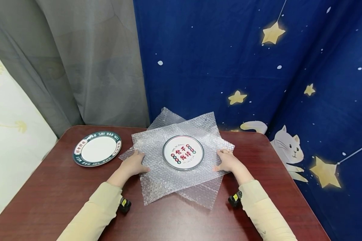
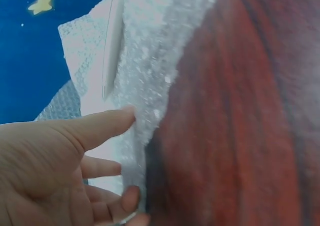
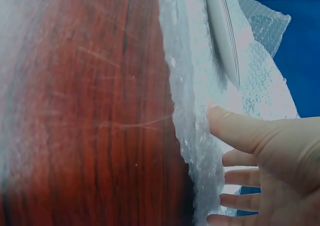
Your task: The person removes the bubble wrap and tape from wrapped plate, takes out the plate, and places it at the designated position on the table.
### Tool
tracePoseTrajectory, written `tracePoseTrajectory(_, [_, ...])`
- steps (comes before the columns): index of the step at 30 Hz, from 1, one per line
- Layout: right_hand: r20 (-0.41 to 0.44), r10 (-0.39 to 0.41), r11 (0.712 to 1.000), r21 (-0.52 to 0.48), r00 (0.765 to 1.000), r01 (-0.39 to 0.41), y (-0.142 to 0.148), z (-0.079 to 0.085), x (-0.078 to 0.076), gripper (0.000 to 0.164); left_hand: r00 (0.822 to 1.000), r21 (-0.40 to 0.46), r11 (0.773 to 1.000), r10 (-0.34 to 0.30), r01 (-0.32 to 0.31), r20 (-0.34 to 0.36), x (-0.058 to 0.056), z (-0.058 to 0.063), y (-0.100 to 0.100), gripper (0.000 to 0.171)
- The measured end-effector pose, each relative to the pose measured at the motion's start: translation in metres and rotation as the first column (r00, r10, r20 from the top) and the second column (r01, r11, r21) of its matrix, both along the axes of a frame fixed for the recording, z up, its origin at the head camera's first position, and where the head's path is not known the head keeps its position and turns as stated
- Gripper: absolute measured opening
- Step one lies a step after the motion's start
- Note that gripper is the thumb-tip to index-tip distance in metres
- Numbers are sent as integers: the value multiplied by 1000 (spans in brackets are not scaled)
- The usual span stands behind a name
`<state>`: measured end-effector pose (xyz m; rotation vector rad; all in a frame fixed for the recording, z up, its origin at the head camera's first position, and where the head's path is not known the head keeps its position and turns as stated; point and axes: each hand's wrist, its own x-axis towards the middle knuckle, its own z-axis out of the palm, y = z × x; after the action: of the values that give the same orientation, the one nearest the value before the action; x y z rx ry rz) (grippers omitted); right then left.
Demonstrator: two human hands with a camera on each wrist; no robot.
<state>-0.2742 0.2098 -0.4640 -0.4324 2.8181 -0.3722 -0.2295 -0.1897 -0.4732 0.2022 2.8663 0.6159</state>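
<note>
A round white plate (image 1: 183, 152) with red lettering and a dark rim line lies face up on two overlapping sheets of bubble wrap. The upper sheet (image 1: 157, 180) is turned at an angle to the lower sheet (image 1: 200, 194), whose corners stick out. At the left side, my left hand (image 1: 133, 164) touches the wrap with thumb and fingers spread apart; its lower fingers bend slightly in the left wrist view. Across from it, my right hand (image 1: 228, 161) rests on the right side of the wrap, its fingers fairly straight in the right wrist view. Neither hand touches the plate.
A second plate (image 1: 78, 157), white with a green lettered rim, lies at the table's back left. Beneath everything is a dark red wooden table (image 1: 175, 221). Behind it hang a grey curtain (image 1: 99, 67) and a blue star-patterned curtain (image 1: 205, 67).
</note>
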Motion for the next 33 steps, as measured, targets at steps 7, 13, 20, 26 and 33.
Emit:
tracePoseTrajectory(7, [2,-20,997,72,1000,20,-4,-1,-1,88,999,-102,995,-7,3,-39,1,9,10,70])
tracePoseTrajectory(13, [2,-29,997,65,1000,29,-4,0,-2,88,989,-142,990,-31,11,-143,2,13,16,41])
tracePoseTrajectory(20, [13,-35,997,71,999,34,-4,-2,-1,88,969,-101,995,-14,-12,-248,5,21,28,19])
tracePoseTrajectory(26, [15,-30,996,87,999,28,-6,-1,0,87,975,-17,1000,5,-9,-222,2,27,37,22])
tracePoseTrajectory(33, [19,-30,995,95,999,28,-7,2,-1,87,994,179,982,76,-63,-72,-11,28,42,45])
